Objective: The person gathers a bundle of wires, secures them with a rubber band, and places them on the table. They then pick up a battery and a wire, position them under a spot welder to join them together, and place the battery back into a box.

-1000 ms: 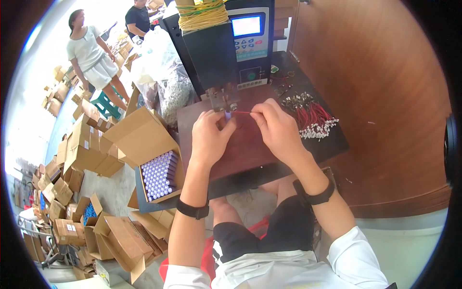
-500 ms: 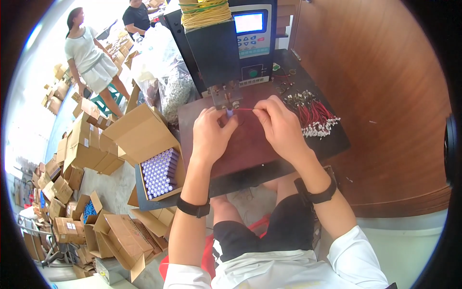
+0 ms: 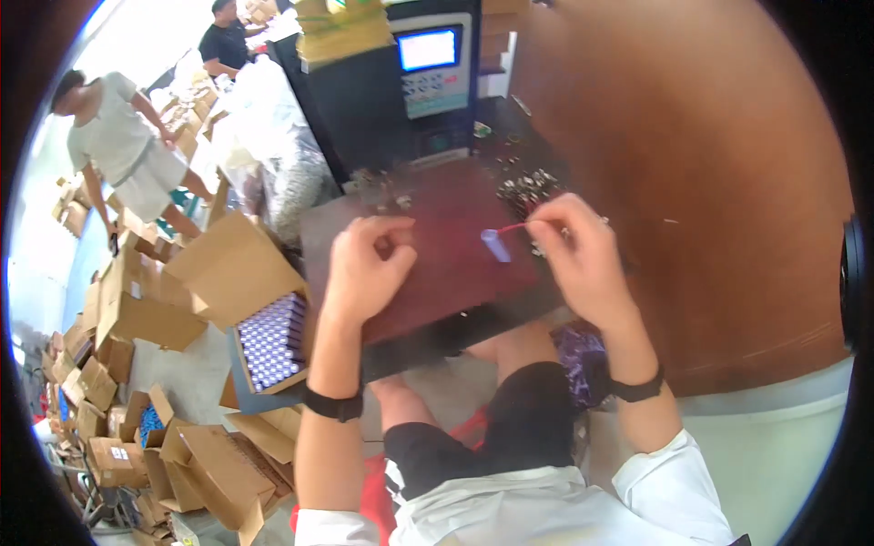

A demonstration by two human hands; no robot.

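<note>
My right hand (image 3: 583, 259) pinches a thin red wire (image 3: 515, 226) at the right of the dark red work board (image 3: 437, 282). From the wire's other end a purple cylindrical battery cell (image 3: 496, 246) hangs tilted over the board, slightly blurred. My left hand (image 3: 371, 268) is over the board's left part, thumb and forefinger apart and nothing visible between them. Beyond it are the metal electrode parts (image 3: 387, 193) of a spot welding machine (image 3: 437, 82) with a lit screen. A pile of wire leads with metal tabs (image 3: 528, 187) lies behind my right hand, which partly covers it.
An open cardboard box (image 3: 269, 346) of purple cells stands left of the board. Farther left are many cartons (image 3: 146, 300) and a clear plastic bag (image 3: 273, 146). A brown wooden panel (image 3: 719, 227) bounds the right. Two other people (image 3: 137, 146) are at the back left.
My right hand has moved right and carried the cell on its red wire away from the electrodes. My left hand has let go of the cell. The whole view has shifted.
</note>
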